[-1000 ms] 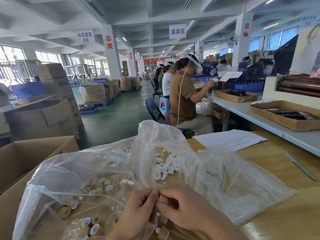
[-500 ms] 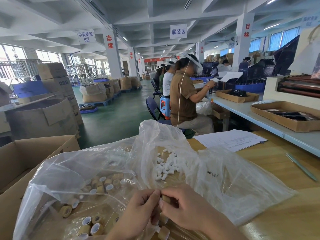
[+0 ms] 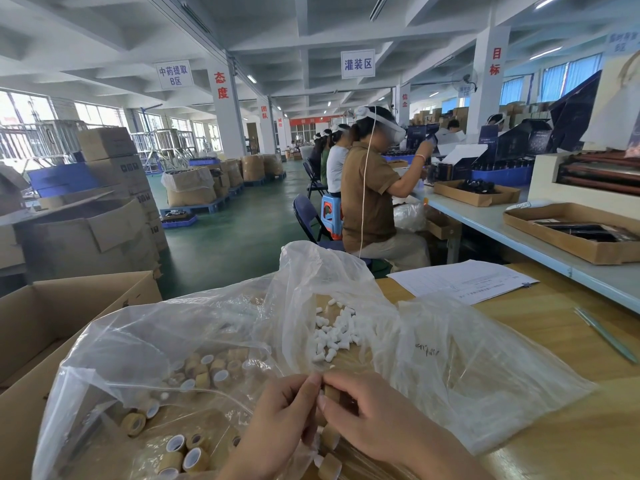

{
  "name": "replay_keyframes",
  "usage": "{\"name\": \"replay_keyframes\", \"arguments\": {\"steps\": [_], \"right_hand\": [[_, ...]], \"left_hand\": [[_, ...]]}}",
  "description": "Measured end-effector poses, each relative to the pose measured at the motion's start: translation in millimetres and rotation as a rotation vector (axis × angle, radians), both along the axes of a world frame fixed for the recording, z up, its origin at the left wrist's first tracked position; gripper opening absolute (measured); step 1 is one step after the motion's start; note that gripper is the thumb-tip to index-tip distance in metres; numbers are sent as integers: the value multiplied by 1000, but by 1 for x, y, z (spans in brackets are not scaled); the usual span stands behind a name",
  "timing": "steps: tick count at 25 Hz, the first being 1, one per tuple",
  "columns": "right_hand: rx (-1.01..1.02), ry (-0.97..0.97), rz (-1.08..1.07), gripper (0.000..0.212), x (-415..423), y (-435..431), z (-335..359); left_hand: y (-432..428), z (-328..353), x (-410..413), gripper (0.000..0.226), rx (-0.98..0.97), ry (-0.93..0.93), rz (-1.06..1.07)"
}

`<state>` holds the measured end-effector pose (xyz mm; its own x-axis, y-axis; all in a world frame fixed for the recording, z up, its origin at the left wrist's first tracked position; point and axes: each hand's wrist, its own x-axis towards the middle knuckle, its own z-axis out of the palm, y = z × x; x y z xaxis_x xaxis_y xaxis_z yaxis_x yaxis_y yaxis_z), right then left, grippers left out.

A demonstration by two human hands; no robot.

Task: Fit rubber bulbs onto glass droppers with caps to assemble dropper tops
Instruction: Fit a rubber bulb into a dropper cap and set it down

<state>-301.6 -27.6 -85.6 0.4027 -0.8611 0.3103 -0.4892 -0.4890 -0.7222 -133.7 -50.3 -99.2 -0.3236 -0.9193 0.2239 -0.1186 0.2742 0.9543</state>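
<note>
Hardly anything has moved since a moment ago: my left hand (image 3: 277, 424) has drawn a little closer against my right hand (image 3: 377, 420), and the tan cap (image 3: 333, 393) between them sits where it did.

My right fingers are curled round the cap, and my left thumb and forefinger are pinched together against its near end. Whether a bulb is under that pinch I cannot tell, as my fingers hide it. I see no glass dropper plainly either.

I judge this one piece to be mid-fit, and the job as a whole far from done. No pile of finished tops shows, and plenty of loose parts wait.

Just beyond my fingertips lies a heap of white rubber bulbs (image 3: 334, 332) on the clear plastic bag (image 3: 467, 368), which spreads out to both sides of my hands. I cannot tell whether it is one bag or two. To the left of my fingers, many loose caps (image 3: 204, 370) lie under the plastic, some showing white liners. A couple more caps lie just below my fingers, toward me.

Further left of them stands an open cardboard box (image 3: 52, 317). To the right, on the wooden table (image 3: 571, 427), lie a paper sheet (image 3: 460, 280) and a pen (image 3: 604, 334), well apart from my hands.
</note>
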Motion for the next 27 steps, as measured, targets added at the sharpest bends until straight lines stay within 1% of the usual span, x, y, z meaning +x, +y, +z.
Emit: {"name": "replay_keyframes", "arguments": {"steps": [3,5,7,9,13,15,17,19,21,24,27], "right_hand": [[-3,-7,-1,16,0,1,2],[27,-31,3,13,0,1,4],[56,-59,26,15,0,2,6],[61,-78,46,19,1,3,8],[89,-109,73,19,1,4,10],[80,-122,67,18,0,3,9],[51,-121,43,15,2,2,8],[39,-90,31,18,3,2,7],[60,-45,31,21,4,1,8],[65,19,20,19,4,2,9],[43,97,-7,15,5,4,11]], "left_hand": [[-1,-1,2,40,-31,-29,-7],[-1,-2,2,42,33,31,-81],[0,-1,3,43,97,102,-152],[1,1,4,41,137,155,-193],[3,3,4,39,191,239,-252],[3,3,3,39,194,245,-219],[3,3,2,41,174,211,-136],[1,2,1,47,120,151,-58],[-1,2,3,44,56,99,-1],[-1,1,3,39,31,71,17],[-2,-2,3,43,52,80,11]]}}
